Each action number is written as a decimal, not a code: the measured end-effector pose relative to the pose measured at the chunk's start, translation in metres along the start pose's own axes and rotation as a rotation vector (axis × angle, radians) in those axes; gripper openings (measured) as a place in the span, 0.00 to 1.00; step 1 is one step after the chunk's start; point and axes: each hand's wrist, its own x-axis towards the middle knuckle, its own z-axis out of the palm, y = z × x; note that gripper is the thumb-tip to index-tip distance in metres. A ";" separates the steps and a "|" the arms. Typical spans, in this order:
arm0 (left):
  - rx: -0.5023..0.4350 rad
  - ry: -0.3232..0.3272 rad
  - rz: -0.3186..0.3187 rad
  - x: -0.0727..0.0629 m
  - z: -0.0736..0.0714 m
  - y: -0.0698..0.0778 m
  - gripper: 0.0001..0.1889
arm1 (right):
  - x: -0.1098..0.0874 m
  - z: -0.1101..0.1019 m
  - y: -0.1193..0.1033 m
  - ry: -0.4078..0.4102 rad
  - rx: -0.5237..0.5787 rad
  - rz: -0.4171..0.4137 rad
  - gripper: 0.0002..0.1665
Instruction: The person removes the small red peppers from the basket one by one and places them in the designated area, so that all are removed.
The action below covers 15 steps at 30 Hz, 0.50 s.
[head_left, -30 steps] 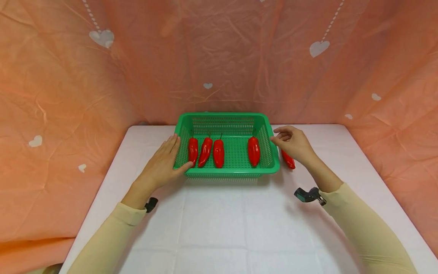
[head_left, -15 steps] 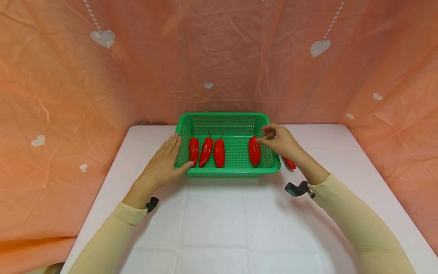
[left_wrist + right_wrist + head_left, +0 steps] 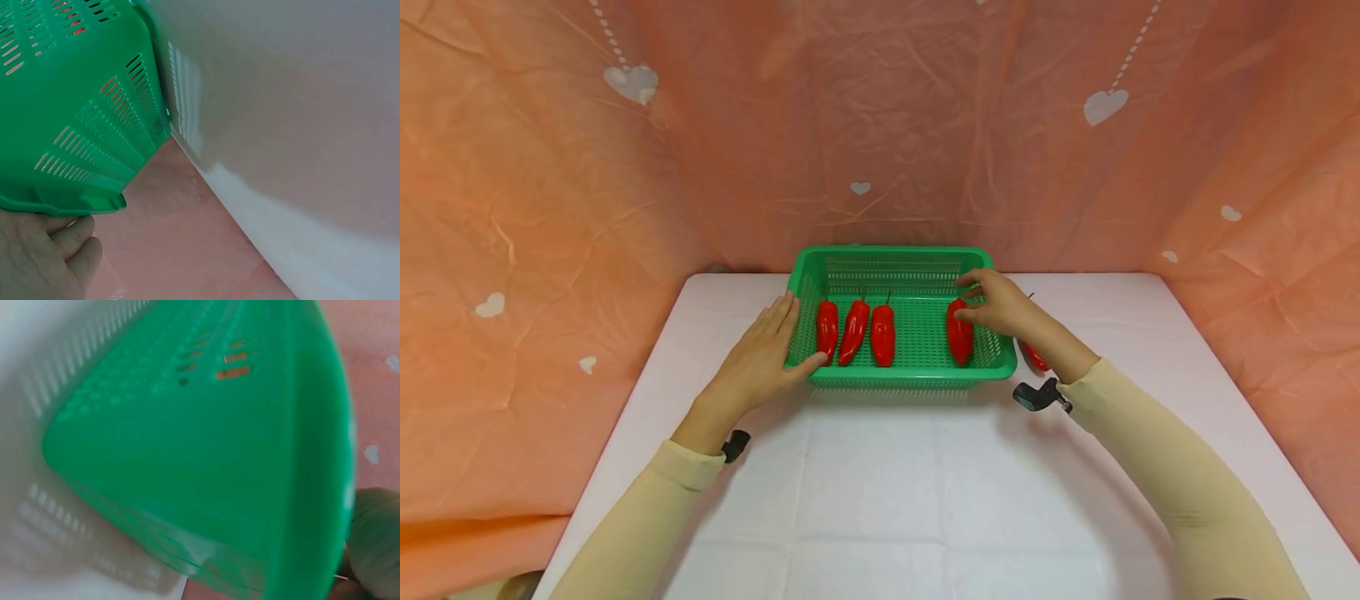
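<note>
In the head view a green slotted plastic basket (image 3: pixel 917 373) holds red chili peppers: three stand in a row at its left, a chili pepper (image 3: pixel 827 329), a second chili pepper (image 3: pixel 853 333) and a third chili pepper (image 3: pixel 883 336). Apart from them at the right lies another chili pepper (image 3: pixel 959 333). My left hand (image 3: pixel 758 354) rests along the basket's left rim, fingers straight, thumb at the front corner. Reaching over the right rim, my right hand (image 3: pixel 1000 307) has its thumb over the top of the right pepper, fingers spread above. The right wrist view hides the fingertips behind the basket wall.
Outside the basket at the right, a red chili pepper (image 3: pixel 1036 357) lies on the white-covered table (image 3: pixel 872 475), partly behind the right forearm. Orange cloth (image 3: pixel 910 125) with white hearts hangs behind and at both sides. Each wrist wears a black camera.
My right hand has moved left from beside the outer pepper, across the basket's right rim, to the top of the right inner pepper. My left hand has stayed on the basket.
</note>
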 end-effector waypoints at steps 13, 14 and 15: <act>0.011 0.001 0.003 0.001 0.000 0.000 0.57 | 0.015 0.003 0.000 -0.124 -0.128 -0.077 0.32; 0.010 0.000 0.002 0.000 0.000 0.000 0.57 | 0.015 0.004 0.000 -0.122 -0.150 -0.075 0.32; 0.008 -0.003 0.001 0.000 0.000 0.000 0.57 | 0.016 0.006 -0.001 -0.118 -0.171 -0.071 0.32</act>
